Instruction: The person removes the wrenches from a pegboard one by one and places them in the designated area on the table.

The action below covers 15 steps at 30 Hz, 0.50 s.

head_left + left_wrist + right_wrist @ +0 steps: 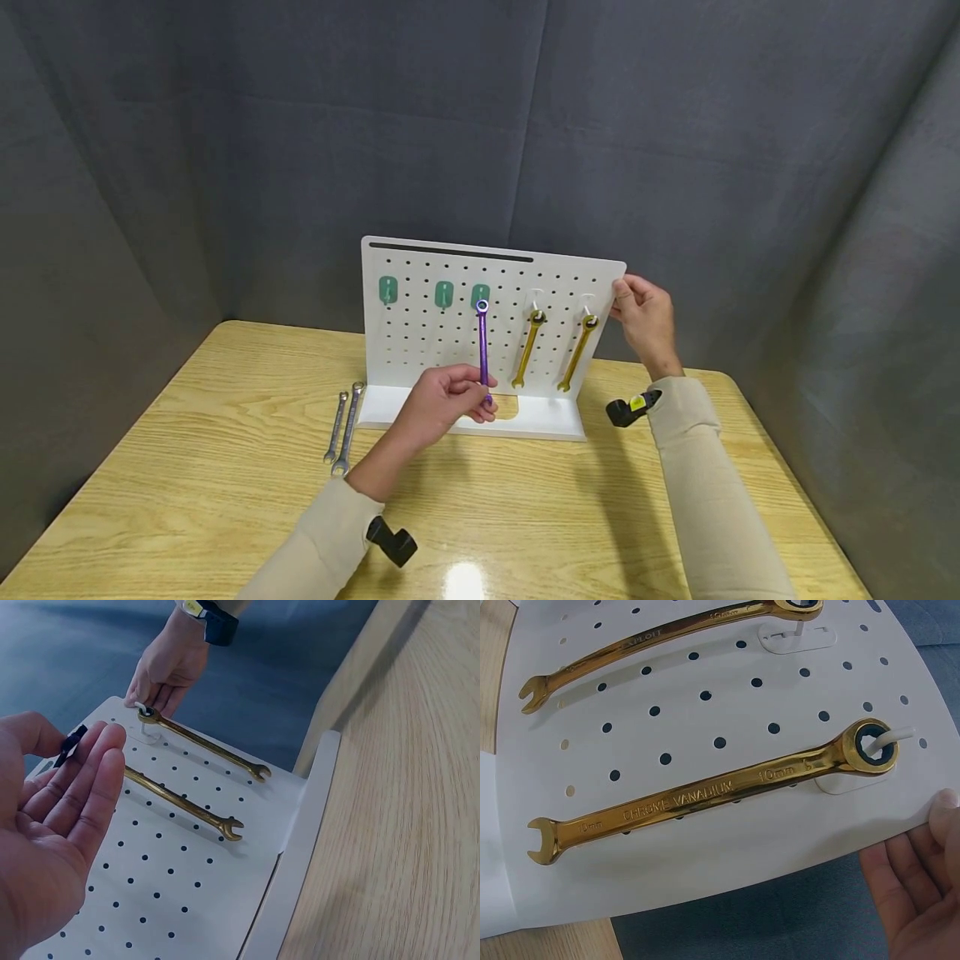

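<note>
- Purple wrench [483, 346]: you seem to be at the hanging step, its ring end up at the rightmost green hook [480, 291]; whether the ring is over it, I cannot tell.
- Your left hand [442, 402] pinches its lower end; your right hand [648, 323] grips the right edge of the pegboard [427, 333].
- Next likely calls for seating the ring, then letting go.
- It looks slim and straight, nearly upright before the pegboard.
</note>
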Each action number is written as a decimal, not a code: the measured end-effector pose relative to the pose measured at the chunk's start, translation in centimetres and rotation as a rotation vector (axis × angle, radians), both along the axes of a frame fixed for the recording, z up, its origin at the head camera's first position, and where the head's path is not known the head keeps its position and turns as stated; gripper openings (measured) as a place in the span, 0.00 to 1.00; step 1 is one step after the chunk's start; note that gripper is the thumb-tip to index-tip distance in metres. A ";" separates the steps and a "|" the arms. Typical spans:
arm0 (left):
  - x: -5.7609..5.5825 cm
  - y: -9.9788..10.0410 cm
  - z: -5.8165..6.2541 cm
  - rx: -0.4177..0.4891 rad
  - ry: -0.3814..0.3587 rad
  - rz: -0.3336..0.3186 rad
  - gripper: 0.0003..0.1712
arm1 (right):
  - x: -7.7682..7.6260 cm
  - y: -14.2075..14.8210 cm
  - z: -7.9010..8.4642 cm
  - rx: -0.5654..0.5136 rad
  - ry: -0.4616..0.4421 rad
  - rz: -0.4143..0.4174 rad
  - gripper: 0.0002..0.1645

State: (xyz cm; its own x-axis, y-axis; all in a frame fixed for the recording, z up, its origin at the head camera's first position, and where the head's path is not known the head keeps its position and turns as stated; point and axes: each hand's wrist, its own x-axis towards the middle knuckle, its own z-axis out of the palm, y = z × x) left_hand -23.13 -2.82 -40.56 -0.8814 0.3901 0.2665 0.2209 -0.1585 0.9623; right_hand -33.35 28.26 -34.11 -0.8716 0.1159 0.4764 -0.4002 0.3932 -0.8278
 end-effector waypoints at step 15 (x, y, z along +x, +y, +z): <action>0.6 -0.8 0.2 -0.052 0.014 0.031 0.10 | 0.2 0.1 0.2 0.022 -0.018 -0.008 0.23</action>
